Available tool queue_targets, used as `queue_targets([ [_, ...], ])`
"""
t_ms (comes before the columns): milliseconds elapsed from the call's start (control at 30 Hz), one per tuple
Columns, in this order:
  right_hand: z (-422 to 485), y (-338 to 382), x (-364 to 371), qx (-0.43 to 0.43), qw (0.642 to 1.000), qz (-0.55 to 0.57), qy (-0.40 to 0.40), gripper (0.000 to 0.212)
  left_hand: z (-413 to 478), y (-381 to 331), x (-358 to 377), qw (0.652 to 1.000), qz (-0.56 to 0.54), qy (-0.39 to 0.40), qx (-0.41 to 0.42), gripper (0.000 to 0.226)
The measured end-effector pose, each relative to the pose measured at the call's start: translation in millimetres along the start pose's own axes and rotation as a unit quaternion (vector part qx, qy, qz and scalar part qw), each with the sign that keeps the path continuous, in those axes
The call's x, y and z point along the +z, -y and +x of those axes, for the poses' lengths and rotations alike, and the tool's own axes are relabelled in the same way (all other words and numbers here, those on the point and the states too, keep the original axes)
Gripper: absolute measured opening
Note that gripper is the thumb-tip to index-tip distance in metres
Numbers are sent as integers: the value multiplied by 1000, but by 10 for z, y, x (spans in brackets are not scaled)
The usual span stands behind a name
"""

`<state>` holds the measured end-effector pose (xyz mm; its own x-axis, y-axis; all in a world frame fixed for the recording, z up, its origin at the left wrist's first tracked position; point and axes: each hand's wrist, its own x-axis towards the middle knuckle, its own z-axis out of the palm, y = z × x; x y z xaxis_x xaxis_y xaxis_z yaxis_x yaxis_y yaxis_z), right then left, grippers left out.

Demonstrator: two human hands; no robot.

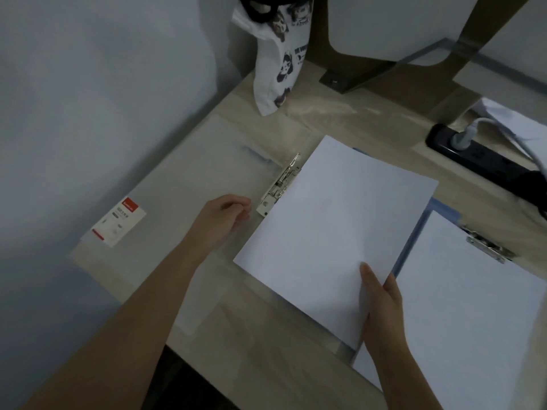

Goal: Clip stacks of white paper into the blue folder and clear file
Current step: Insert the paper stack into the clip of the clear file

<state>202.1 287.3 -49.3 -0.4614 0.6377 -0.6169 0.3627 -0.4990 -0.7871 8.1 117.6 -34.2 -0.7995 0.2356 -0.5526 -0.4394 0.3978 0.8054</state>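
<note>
paper stack at the clear file's clip

the right hand (381,309) held a stack of white paper (334,232) at its near corner, grip closed on it with the thumb lying flat on top and the fingers tucked underneath. the stack sat tilted over the right side of the open clear file (189,173), its upper left edge running just beside the file's metal clip (279,184), whose lever stood raised (the clip's lower end showed bare beside the sheet). the left hand (225,214) rested on the clear file right next to the clip's base, fingers curled in; whether that grip had hold of anything could not be told. a red and white label (118,221) lay at the file's far left edge.

to the right, the blue folder (414,241) lay on the worktop (266,335) with a second paper stack (473,315) on it under a metal clamp (488,247). the held stack overlapped the folder's left edge. a printed tote bag (278,60) stood at the back of the worktop, and a black power strip (485,155) with a grey plug (463,136) in it lay at the far right.
</note>
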Motion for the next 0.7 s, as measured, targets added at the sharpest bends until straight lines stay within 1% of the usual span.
queue_targets([
  [100,39,-11,61,-10,1000,-4,-2,20,8,10,16,1000,-3,-3,6,27],
  [267,60,-68,92,-8,1000,-6,-7,36,18,25,16,1000,-8,1,7,27],
  [333,48,-86,76,-6,1000,-12,-8,34,22,20,17,1000,-5,5,7,26],
  [400,30,-106,64,-6,1000,-15,-13,30,29,17,21,1000,17,6,13,26],
  [500,4,-117,84,1,1000,-14,-19,35,75,-26,54,995,84,-23,50,25],
  [567,2,-116,97,5,1000,-14,-19,36,130,-125,117,992,93,-28,82,25],
  [633,13,-117,98,7,1000,-18,-16,31,202,-280,215,992,72,3,100,27],
  [700,29,-121,95,6,1000,-16,-15,21,259,-450,335,993,53,48,97,23],
])
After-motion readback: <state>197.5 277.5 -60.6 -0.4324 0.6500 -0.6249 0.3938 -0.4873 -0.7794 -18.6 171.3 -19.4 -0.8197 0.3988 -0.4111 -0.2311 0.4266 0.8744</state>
